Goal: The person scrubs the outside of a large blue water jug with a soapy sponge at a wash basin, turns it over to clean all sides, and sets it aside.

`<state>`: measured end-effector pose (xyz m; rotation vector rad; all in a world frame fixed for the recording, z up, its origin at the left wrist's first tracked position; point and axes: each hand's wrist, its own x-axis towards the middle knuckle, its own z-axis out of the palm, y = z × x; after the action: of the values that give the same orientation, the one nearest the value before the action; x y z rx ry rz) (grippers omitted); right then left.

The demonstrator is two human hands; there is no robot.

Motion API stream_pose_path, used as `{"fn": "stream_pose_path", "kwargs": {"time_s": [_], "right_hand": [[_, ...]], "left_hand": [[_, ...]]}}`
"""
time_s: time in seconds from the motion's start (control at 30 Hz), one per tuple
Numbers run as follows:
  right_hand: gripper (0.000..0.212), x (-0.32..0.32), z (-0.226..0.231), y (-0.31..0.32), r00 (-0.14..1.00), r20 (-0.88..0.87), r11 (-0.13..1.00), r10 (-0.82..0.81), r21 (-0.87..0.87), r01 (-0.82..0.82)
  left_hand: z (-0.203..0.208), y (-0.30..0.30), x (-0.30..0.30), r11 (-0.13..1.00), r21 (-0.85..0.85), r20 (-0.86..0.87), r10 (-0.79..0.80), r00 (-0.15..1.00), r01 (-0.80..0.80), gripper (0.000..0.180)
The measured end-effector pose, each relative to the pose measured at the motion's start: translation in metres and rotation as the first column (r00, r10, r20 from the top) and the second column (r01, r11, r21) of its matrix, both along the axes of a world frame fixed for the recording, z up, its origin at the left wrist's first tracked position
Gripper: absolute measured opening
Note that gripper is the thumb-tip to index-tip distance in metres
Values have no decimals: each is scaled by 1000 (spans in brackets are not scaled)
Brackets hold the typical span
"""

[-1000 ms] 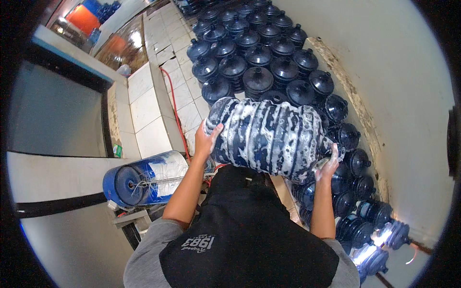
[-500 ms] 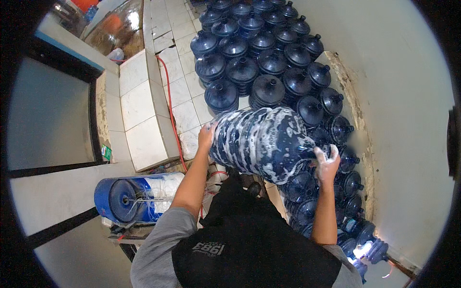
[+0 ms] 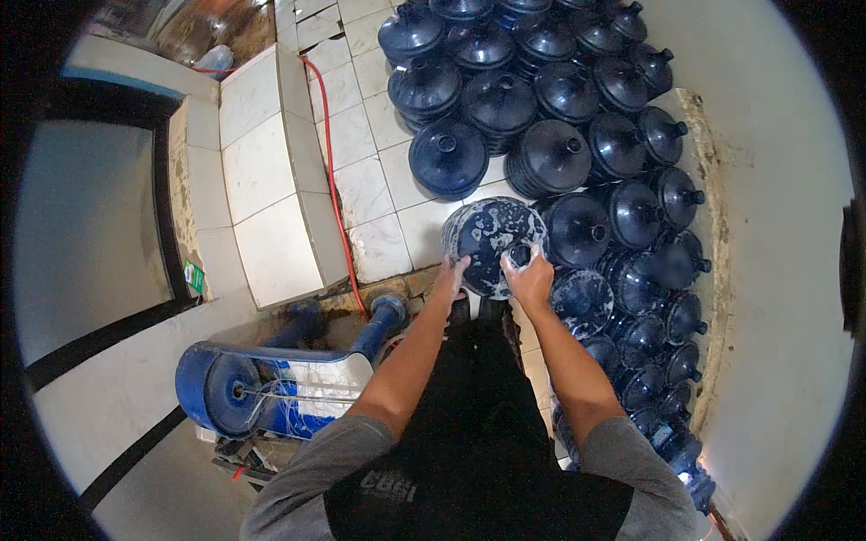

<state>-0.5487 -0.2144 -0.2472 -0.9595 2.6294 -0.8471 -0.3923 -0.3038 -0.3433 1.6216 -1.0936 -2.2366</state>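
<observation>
Hands (image 3: 534, 278) hold a soapy jug (image 3: 487, 236); grey lettering (image 3: 388, 487) marks the shirt (image 3: 505, 487).

Head-worn fisheye, downward over both hands (image 3: 533, 279)

Free room lies over tiles (image 3: 381, 242) left of the soapy jug (image 3: 487, 239); packed jugs (image 3: 577, 227) block its right.

A held jug (image 3: 485, 225) is at the centre, between the left hand (image 3: 454, 278) and right hand (image 3: 530, 277). Standing jugs (image 3: 555, 160) fill the floor (image 3: 377, 243) far and right, up to the right wall (image 3: 771, 225). A hose (image 3: 332, 180) runs left of them, beside a ledge (image 3: 259, 171); a container (image 3: 216, 389) lies near left.
</observation>
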Motion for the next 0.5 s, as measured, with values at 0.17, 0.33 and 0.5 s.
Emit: {"fn": "stream_pose_path", "kwargs": {"time_s": [0.17, 0.33, 0.5], "right_hand": [[73, -28, -110, -24, 985, -88, 987, 148, 83, -141], [70, -46, -164, -64, 966, -59, 967, 253, 56, -249], [67, -78, -195, -76, 967, -75, 966, 242, 118, -232]], "left_hand": [[-85, -15, 20, 980, -154, 59, -116, 991, 124, 88], [-150, -18, 38, 939, -307, 98, -132, 986, 156, 69], [-116, 5, -20, 979, -180, 58, -85, 995, 94, 68]]}}
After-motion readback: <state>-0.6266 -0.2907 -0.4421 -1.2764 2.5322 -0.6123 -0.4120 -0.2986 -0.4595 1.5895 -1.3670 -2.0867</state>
